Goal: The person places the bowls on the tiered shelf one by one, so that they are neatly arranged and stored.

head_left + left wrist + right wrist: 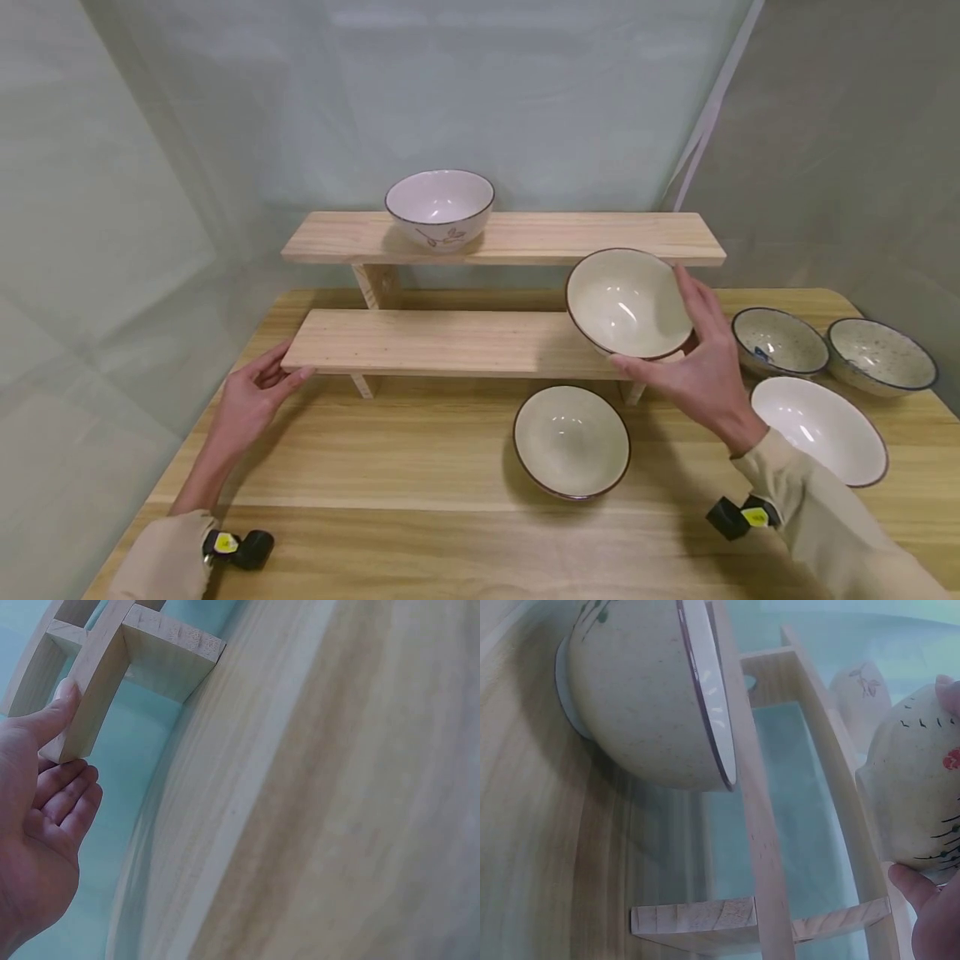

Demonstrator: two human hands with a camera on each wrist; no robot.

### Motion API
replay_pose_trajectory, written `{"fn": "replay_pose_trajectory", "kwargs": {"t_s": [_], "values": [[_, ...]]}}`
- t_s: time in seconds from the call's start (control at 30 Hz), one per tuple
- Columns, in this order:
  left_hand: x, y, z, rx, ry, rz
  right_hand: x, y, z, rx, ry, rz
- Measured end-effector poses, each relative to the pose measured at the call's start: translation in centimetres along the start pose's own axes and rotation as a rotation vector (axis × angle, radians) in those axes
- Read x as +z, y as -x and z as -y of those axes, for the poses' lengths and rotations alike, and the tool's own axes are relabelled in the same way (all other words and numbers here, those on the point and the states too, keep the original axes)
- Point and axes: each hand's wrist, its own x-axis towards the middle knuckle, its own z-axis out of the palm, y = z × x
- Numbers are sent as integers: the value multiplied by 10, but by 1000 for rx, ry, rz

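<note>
My right hand (705, 375) pinches a cream bowl (626, 304) with a brown rim, thumb at its near edge and fingers at the far right edge. The bowl tips toward the head camera over the right end of the wooden stand's lower board (427, 342). In the right wrist view, dark marks and a red spot show on the held bowl (915, 787). At the board's left end, my left hand (251, 404) grips the corner; the left wrist view has the thumb (56, 712) on top and fingers beneath. A similar brown-rimmed bowl (572, 442) sits on the table before the stand.
On the upper board (585, 233) stands a white bowl (442, 204) with a leaf pattern. To the right, two speckled blue-rimmed bowls (780, 342) and a white bowl (817, 429) rest on the table (375, 475), near my right forearm. Pale sheeting (525, 100) hangs behind.
</note>
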Motion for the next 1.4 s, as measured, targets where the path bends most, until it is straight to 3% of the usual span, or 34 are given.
{"fn": "replay_pose_trajectory", "kwargs": {"t_s": [0.23,0.67,1.07,1.4], "values": [[1,0,-1,4,-2,1,1,-7,2,4,-52,-10],[1,0,0,6,-5,-5,8,-16,8,-25,33,-9],[0,-1,1,-6,-2,-1,15,-30,14,25,8,14],[1,0,0,-7,-8,-6,19,-39,17,15,28,5]]}}
